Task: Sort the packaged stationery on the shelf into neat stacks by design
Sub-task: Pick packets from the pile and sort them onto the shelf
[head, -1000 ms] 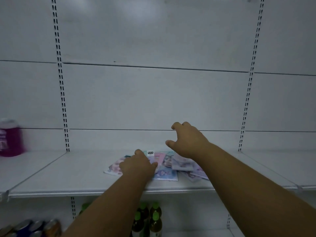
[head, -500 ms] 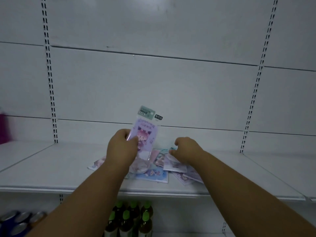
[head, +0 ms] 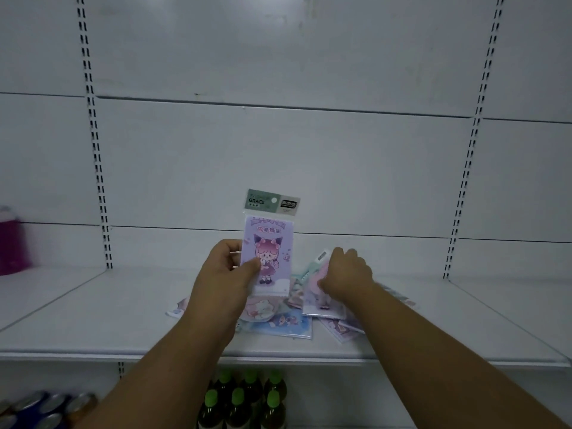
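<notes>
Lilac cartoon-girl stationery packet in glossy plastic sleeve [head: 268,252] is up, upright over the white metal shelf [head: 93,311], left hand [head: 227,270] fingers pinching its lower-left edge. It looks light, floppy and slick, so edge grips suit. Right hand [head: 345,274] fingers curl onto 1 pink packet [head: 320,300] in the jumbled pile.

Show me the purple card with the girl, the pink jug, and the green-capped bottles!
purple pack [head: 268,252]: head view, on the cartoon girl's face.
pink jug [head: 10,243]: head view, on its pink body at the left edge.
green-capped bottles [head: 238,397]: head view, on one green cap below the shelf.
</notes>
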`<state>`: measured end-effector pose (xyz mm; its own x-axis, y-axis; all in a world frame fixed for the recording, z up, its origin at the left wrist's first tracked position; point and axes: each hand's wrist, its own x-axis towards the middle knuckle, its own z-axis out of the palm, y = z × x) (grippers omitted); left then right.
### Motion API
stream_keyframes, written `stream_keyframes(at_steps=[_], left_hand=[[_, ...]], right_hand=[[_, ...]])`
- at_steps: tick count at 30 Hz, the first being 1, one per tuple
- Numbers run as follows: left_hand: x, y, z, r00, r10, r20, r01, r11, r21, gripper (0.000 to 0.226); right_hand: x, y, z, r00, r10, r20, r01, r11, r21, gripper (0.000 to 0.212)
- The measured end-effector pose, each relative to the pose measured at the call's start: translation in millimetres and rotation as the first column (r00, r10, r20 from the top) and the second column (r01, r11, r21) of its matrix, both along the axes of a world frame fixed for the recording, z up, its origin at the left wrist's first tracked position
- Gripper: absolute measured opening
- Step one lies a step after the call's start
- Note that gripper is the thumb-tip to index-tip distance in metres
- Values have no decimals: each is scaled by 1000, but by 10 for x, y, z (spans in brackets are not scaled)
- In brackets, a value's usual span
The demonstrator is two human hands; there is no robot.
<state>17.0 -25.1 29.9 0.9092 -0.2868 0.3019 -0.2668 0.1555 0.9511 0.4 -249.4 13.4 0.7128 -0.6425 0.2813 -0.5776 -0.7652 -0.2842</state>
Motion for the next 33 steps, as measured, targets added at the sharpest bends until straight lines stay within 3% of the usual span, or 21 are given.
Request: stream_keyframes(at_steps=[3, 5, 8, 12, 25, 33], left_hand=[[30, 49, -48, 998, -50, -42, 49, 999, -13, 11], [18, 73, -97, 993, -102, -62, 99, 994, -52, 12], [-45, 29, -180, 984, -166, -61, 162, 985, -67, 14], [-294, -185, -160, 964, -259, -64, 254, 964, -83, 17], [-2063, -2117, -149, 896, -444, -15, 441, 894, -74, 18], [-2860, -3306, -142, 899, -437, -18, 437, 899, -19, 14]], right_hand=[[-60, 73, 9, 962, 36, 272, -80, 985, 154, 36], [-174, 120, -2, 875, -2, 485, -161, 942, 294, 29], [-470, 170, 32, 726, -190, 661, -288, 789, 543, 23], [-1024, 50, 159, 663, -258, 703, -411, 659, 630, 19], [-3309, -1564, 247, 515, -348, 783, -314, 773, 551, 22], [-4082, -2780, 223, 531, -325, 783, -320, 779, 540, 22]])
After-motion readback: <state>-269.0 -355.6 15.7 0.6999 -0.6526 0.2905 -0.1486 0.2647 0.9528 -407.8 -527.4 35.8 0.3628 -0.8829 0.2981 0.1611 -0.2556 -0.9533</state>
